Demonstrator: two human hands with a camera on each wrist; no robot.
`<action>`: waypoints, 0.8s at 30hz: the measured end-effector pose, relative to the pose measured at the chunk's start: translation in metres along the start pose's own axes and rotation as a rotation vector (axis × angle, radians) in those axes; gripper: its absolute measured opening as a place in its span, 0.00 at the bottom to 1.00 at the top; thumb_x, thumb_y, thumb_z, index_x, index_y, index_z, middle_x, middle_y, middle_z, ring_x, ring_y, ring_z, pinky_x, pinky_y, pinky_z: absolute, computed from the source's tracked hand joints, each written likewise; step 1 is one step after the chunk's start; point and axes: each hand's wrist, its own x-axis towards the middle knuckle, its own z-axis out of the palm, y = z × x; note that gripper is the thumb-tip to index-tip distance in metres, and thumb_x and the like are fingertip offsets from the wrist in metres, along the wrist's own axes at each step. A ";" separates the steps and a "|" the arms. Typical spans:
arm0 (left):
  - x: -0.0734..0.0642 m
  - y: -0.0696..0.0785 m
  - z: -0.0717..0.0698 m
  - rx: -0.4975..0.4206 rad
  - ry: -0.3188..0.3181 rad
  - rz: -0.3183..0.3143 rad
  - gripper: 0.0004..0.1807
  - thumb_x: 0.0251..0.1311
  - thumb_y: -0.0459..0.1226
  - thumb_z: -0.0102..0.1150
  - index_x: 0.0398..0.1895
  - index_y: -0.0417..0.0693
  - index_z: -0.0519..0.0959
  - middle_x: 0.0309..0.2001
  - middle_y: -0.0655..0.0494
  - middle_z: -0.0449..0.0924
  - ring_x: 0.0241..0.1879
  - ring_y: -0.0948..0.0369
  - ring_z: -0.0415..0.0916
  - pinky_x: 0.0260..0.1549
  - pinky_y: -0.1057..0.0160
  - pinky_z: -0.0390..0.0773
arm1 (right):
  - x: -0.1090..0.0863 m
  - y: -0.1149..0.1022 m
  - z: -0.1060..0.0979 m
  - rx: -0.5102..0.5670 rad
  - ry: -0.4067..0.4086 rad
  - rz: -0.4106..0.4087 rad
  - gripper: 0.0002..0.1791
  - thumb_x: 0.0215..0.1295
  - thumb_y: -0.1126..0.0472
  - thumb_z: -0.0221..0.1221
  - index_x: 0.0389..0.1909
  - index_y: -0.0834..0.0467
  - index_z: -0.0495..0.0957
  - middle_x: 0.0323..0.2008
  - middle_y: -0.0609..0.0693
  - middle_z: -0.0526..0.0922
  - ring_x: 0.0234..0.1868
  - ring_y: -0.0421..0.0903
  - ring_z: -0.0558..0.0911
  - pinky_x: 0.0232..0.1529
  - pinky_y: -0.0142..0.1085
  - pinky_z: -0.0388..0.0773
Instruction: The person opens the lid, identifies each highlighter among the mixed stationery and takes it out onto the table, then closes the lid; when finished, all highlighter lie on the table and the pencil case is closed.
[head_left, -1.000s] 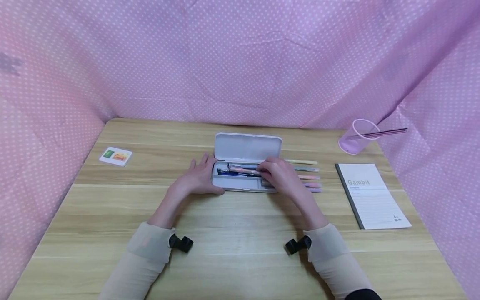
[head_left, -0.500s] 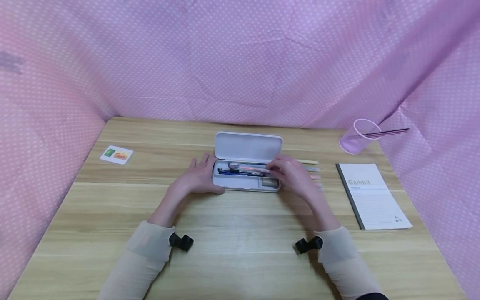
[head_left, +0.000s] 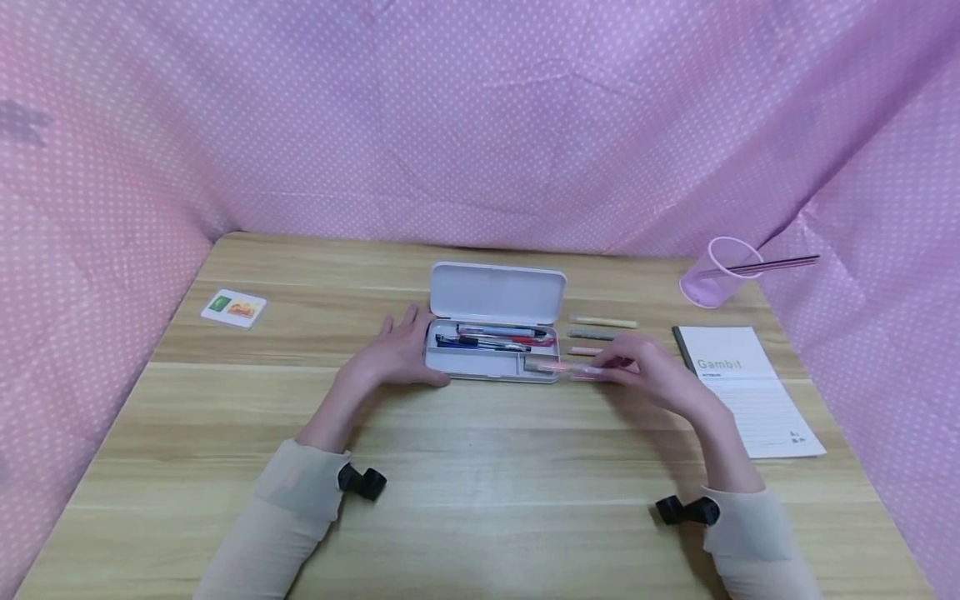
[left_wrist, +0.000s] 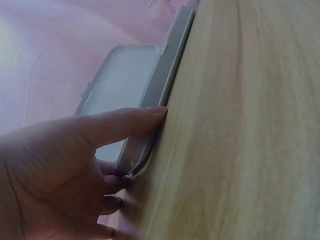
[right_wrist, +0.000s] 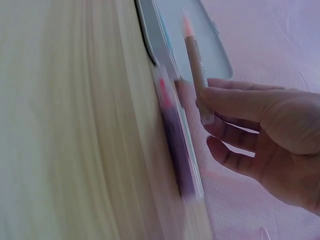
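An open grey-white pencil case [head_left: 480, 363] lies with its lid [head_left: 498, 293] folded back. My left hand [head_left: 397, 354] rests around its left end, fingers spread; in the left wrist view the thumb [left_wrist: 145, 115] lies on the front wall. My right hand [head_left: 651, 373], right of the case, pinches a pink-tipped pen [right_wrist: 196, 60] between thumb and fingers, pointing left. Inside the case lie a light blue pen [head_left: 487, 331], a red pen [head_left: 536, 341], dark blue pens [head_left: 480, 344] and a small grey-brown block [head_left: 534, 364].
Right of the case lie a yellow pen [head_left: 603, 322], a grey-blue pen [head_left: 591, 334], a pink pen [head_left: 585, 351] and a purple pen [right_wrist: 180, 150]. Further right are a notebook [head_left: 750, 408] and a pink cup [head_left: 705, 287] with thin sticks. A picture card [head_left: 234, 308] lies far left.
My right hand has drawn the pink-tipped pen out of the case and moved right and slightly nearer with it, uncovering the red pen and the grey-brown block. My left hand has stayed put.
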 end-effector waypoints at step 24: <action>-0.001 0.002 -0.001 0.014 0.004 0.005 0.60 0.51 0.53 0.72 0.80 0.41 0.49 0.84 0.35 0.36 0.84 0.40 0.31 0.80 0.34 0.32 | -0.026 0.020 -0.018 -0.106 -0.073 0.022 0.14 0.58 0.72 0.70 0.37 0.49 0.89 0.38 0.42 0.90 0.41 0.38 0.84 0.40 0.35 0.85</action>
